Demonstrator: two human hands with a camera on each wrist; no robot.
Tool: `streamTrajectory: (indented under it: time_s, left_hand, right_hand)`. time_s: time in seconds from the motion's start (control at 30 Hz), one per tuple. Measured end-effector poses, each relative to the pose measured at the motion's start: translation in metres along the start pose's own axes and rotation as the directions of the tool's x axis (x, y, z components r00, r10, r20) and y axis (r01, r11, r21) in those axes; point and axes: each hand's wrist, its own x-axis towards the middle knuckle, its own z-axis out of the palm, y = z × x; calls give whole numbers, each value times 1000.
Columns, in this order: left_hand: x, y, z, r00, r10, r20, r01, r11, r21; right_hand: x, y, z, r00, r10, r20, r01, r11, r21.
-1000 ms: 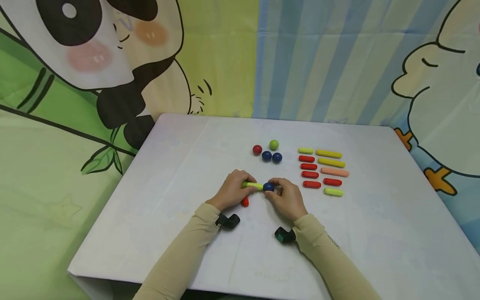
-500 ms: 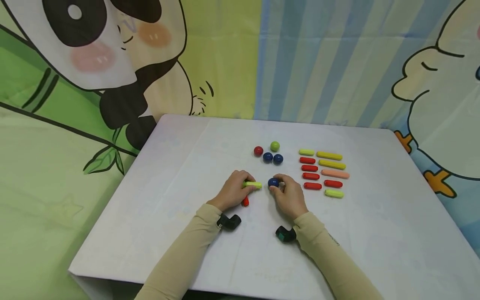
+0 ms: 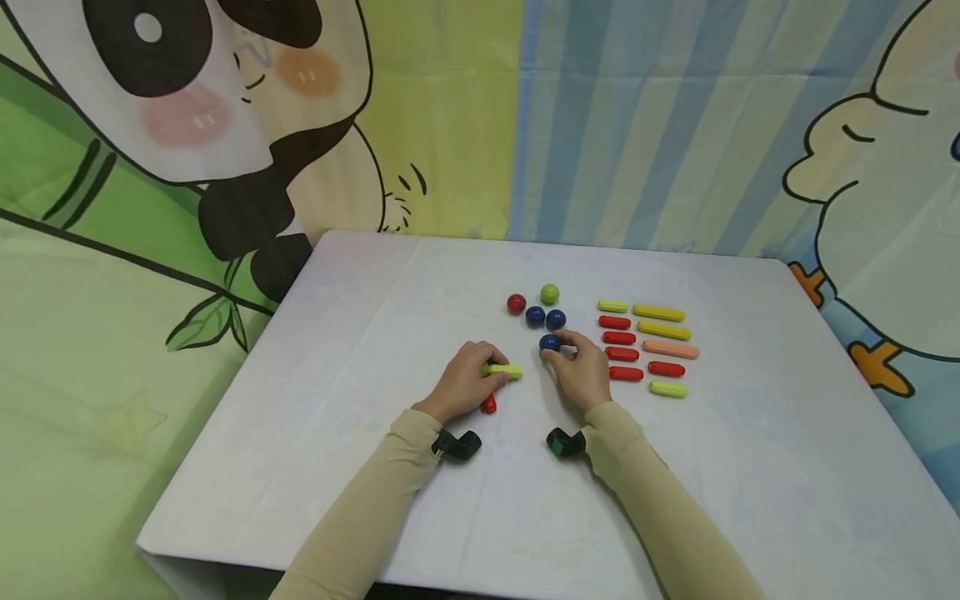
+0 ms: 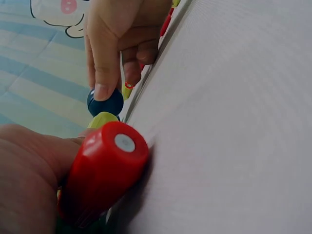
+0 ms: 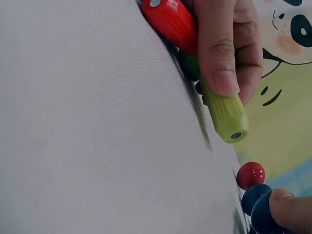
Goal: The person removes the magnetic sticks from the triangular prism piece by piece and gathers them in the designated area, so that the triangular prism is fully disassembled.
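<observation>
My left hand [image 3: 467, 379] pinches a yellow-green magnetic rod [image 5: 225, 114] between thumb and fingers. At the rod's inner end sits a green ball [image 5: 189, 65], mostly hidden, with a red magnetic rod [image 4: 105, 168] against it. Thumb and fingertips of my right hand [image 3: 580, 371] pinch a dark blue ball [image 3: 550, 342] just short of the loose balls. A gap separates this ball from the free end of the yellow-green rod, where a small metal disc shows in the right wrist view.
Behind my right hand lie a red ball [image 3: 516, 303], a green ball [image 3: 550, 293] and two blue balls [image 3: 535, 316]. Several red rods [image 3: 622, 354], yellow rods [image 3: 664, 330] and a peach rod [image 3: 671, 348] are laid out to the right on the white table [image 3: 360, 317].
A second ago the blue ball touched the yellow-green rod's end. My right hand has drawn it off to the right, then farther back toward the loose balls. My left hand stays nearly still.
</observation>
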Motion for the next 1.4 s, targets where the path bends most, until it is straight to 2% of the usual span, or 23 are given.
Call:
streamTrajectory:
  time_s: [0.4, 0.6, 1.0, 1.23, 1.4]
  left_hand:
    - [0, -3, 2, 1000, 13, 6, -13, 1000, -15]
    - [-1, -4, 3, 1000, 21, 1, -21, 1000, -18]
    - [-1, -3, 1, 999, 35, -3, -35, 999, -22]
    - [-1, -2, 1, 1000, 16, 11, -16, 1000, -23]
    - [-1, -2, 1, 1000, 20, 10, -20, 999, -27]
  right_hand:
    - [17, 3, 9, 997, 77, 21, -77, 997, -25]
    - [17, 3, 12, 998, 65, -23, -66, 997, -46]
    - [16, 4, 13, 994, 75, -76, -79, 996, -49]
    - [11, 5, 9, 994, 86, -72, -88, 996, -18]
    - [-2, 2, 7, 994, 103, -46, -101, 994, 37]
